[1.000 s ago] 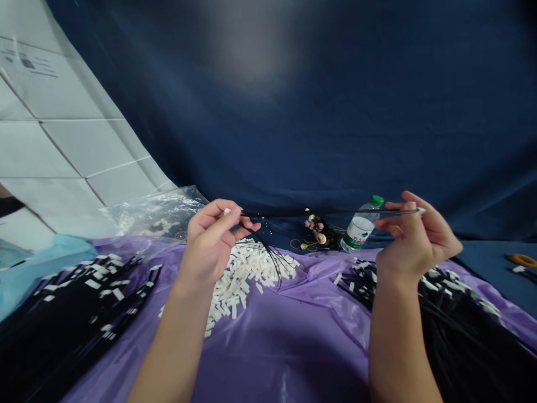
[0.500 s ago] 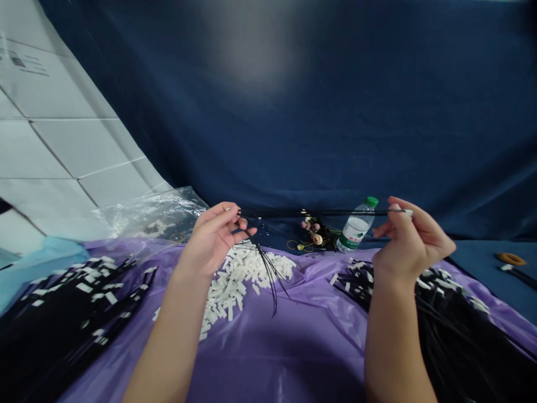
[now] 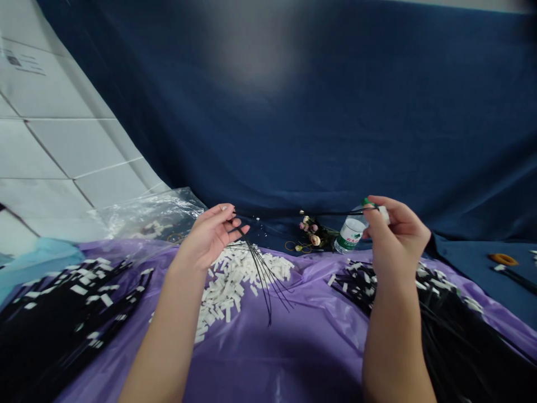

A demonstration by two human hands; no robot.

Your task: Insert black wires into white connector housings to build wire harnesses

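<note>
A bundle of thin black cords [image 3: 327, 213] runs nearly level between my two hands. My left hand [image 3: 210, 234] is closed in a pinch on it, and several loose cord ends [image 3: 265, 274] hang down from those fingers. At the other end, my right hand [image 3: 398, 232] grips the cords between thumb and fingers. A small white tab [image 3: 384, 215] shows at that end, partly covered by the thumb. Below and behind my left hand lies a heap of small white tabs [image 3: 226, 285].
Black cords with white tabs lie in piles at left [image 3: 50, 341] and right [image 3: 461, 336] on a purple sheet [image 3: 277, 358]. Behind stand a water bottle [image 3: 351, 235] and artificial flowers [image 3: 314, 239]. A clear plastic bag [image 3: 155, 215] lies back left; a yellow-brown ring [image 3: 503, 259] lies far right.
My right hand has moved left, nearer my left hand, and now covers part of the bottle. The loose cord ends under my left hand hang slightly lower and more fanned out.
</note>
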